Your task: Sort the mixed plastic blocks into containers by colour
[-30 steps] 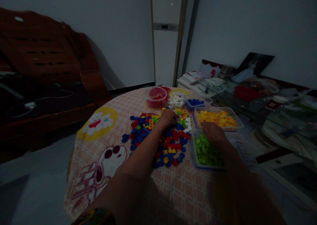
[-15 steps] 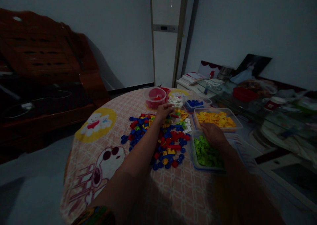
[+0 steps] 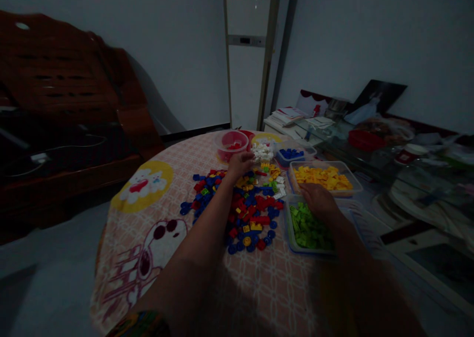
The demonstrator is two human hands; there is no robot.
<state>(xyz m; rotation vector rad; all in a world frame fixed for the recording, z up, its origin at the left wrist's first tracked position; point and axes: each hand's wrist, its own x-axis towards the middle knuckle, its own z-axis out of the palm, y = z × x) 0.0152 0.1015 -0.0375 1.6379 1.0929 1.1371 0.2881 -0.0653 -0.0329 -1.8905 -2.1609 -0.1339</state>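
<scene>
Head camera is looking down at a round table (image 3: 185, 154) that is wearing a checked cloth with cartoon prints. A loose pile of bricks (image 3: 248, 211) (mostly blue and red, with some yellow and green) is lying in the middle of it. The left hand (image 3: 240, 163) is reaching across to the far edge of that pile, just short of a red tub (image 3: 219, 147) and a small heap of white bricks (image 3: 262, 152). Its fingers are curling down onto the bricks, though the dim light is hiding whether they are pinching one. The right hand (image 3: 318, 198) is resting palm down on the far rim of a tub of green bricks (image 3: 289, 238), just beside a tub of yellow bricks (image 3: 356, 186). Whether its fingers are gripping anything cannot be told. A small tub of blue bricks (image 3: 311, 151) is sitting behind the yellow one, near the white heap.
</scene>
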